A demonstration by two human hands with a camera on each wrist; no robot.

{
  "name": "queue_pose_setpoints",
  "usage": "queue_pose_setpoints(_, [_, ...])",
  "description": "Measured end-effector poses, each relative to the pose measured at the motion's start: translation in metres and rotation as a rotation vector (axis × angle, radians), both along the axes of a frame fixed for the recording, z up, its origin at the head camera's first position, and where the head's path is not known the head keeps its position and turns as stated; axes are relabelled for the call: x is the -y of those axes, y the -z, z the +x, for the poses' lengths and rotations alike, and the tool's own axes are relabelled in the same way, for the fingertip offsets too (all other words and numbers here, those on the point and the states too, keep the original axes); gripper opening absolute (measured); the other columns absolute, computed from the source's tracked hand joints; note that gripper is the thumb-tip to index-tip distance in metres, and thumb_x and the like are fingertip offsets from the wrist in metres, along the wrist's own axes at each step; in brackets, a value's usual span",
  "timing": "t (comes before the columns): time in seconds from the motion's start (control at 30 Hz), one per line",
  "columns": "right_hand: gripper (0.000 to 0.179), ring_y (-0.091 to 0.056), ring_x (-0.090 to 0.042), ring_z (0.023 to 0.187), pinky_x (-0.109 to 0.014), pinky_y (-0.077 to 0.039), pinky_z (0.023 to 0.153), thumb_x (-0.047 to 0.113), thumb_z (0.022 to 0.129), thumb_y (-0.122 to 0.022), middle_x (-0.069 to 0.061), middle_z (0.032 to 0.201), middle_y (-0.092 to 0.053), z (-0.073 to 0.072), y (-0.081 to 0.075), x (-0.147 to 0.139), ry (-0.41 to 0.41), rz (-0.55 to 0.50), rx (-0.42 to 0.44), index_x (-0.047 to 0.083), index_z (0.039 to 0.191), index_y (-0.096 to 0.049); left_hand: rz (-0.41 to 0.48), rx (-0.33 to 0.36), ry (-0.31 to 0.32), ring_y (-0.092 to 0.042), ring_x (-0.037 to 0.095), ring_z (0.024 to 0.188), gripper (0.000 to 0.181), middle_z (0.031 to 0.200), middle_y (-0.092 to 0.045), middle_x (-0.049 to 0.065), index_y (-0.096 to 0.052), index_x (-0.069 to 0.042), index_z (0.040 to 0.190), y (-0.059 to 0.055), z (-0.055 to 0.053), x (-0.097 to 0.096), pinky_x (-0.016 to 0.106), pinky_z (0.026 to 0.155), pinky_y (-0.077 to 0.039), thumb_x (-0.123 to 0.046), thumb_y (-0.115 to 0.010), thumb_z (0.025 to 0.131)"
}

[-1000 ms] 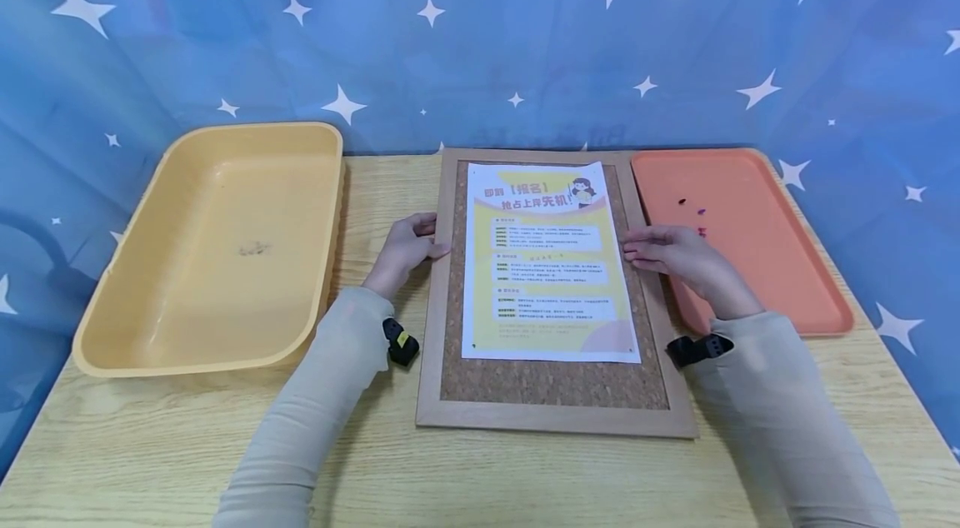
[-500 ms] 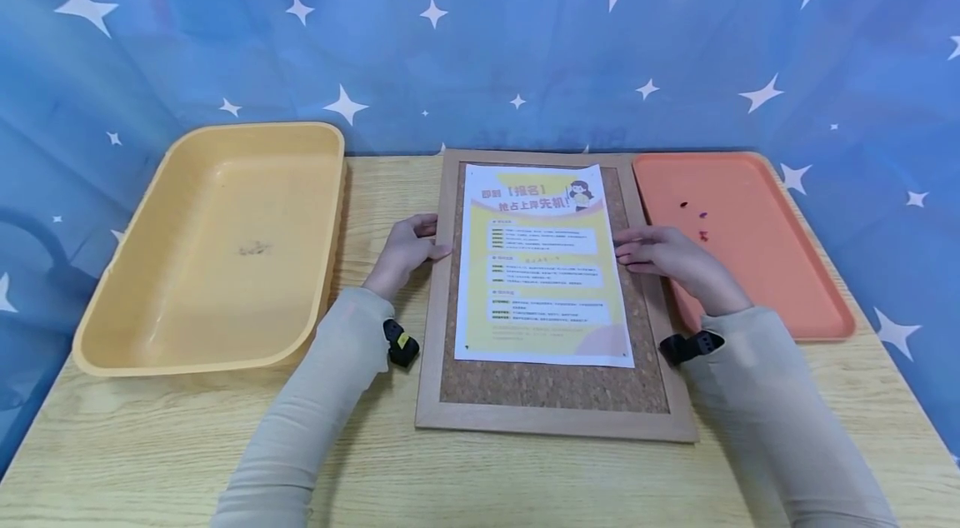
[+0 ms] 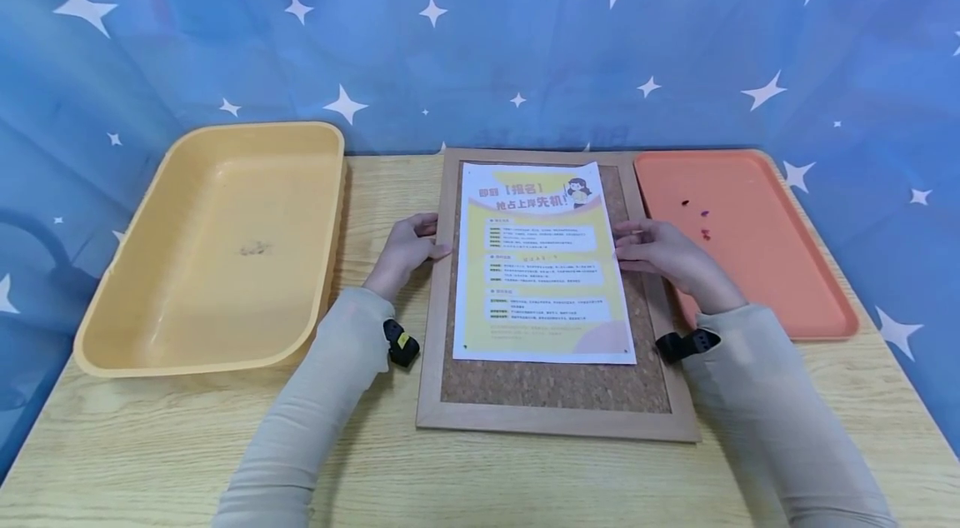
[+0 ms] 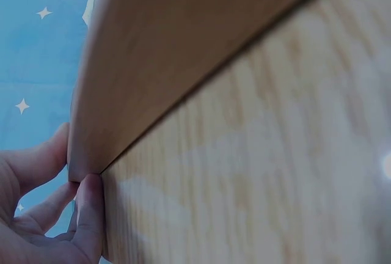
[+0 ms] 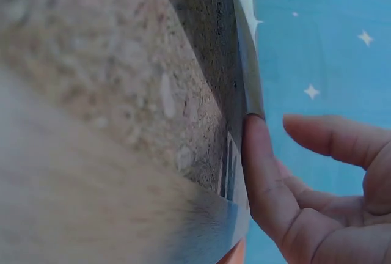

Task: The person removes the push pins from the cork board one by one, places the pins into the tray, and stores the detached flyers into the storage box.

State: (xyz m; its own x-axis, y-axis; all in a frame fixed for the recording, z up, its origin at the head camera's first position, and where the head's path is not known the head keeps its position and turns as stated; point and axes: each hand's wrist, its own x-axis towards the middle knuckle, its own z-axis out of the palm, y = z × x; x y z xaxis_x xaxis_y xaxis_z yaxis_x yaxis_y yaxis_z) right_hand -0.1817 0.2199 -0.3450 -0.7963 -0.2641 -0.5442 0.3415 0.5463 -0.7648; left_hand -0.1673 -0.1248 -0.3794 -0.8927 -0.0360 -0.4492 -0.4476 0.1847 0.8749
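A corkboard with a wooden frame lies flat on the table, and on it rests a yellow and white printed poster. At the frame's left edge my left hand holds on, thumb on the top face and fingertips against the side, as the left wrist view shows. My right hand reaches over the right frame with fingers extended to the poster's right edge. In the right wrist view a fingertip touches the slightly raised paper edge, while the thumb stands apart from it. Small dark dots show at the poster's lower corners.
To the left stands a deep yellow plastic bin. An orange tray lies against the board's right side, with several small dark and reddish bits in it. A blue star-patterned curtain hangs behind the wooden table.
The poster has shifted a little to the left on the corkboard, and my right hand has moved left with its edge. My left hand has stayed on the frame.
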Motion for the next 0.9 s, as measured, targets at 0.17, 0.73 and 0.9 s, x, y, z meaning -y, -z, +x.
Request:
queue_pose_setpoints(0.17, [0.063, -0.056, -0.013, 0.100, -0.018, -0.052, 0.082, 0.013, 0.095, -0.056, -0.024, 0.135, -0.046, 0.001, 0.000, 0.002, -0.048, 0.063, -0.043, -0.001, 0.148, -0.024, -0.018, 0.004, -0.010, -0.050, 0.028, 0.126, 0.060, 0.139, -0.047, 0.016, -0.042, -0.004, 0.143, -0.001, 0.001, -0.001, 0.039, 0.103, -0.046, 0.003, -0.063, 0.087])
queue_pose_setpoints(0.73, [0.053, -0.059, -0.007, 0.090, -0.029, -0.055, 0.088, 0.007, 0.095, -0.054, -0.019, 0.123, -0.050, 0.000, 0.000, 0.005, -0.057, 0.024, -0.053, -0.005, 0.142, -0.032, -0.310, -0.129, 0.115, -0.047, 0.030, 0.126, 0.063, 0.138, -0.048, 0.017, -0.035, -0.006, 0.147, -0.026, 0.017, -0.003, 0.041, 0.101, -0.047, -0.006, -0.061, 0.089])
queue_pose_setpoints(0.9, [0.052, -0.059, -0.007, 0.090, -0.029, -0.055, 0.089, 0.007, 0.096, -0.052, -0.020, 0.125, -0.048, 0.003, -0.001, 0.004, -0.047, 0.033, -0.054, -0.005, 0.142, -0.032, -0.324, -0.191, 0.169, -0.046, 0.034, 0.128, 0.060, 0.141, -0.046, 0.019, -0.035, -0.004, 0.146, -0.057, 0.034, 0.015, 0.044, 0.099, -0.048, -0.006, -0.059, 0.091])
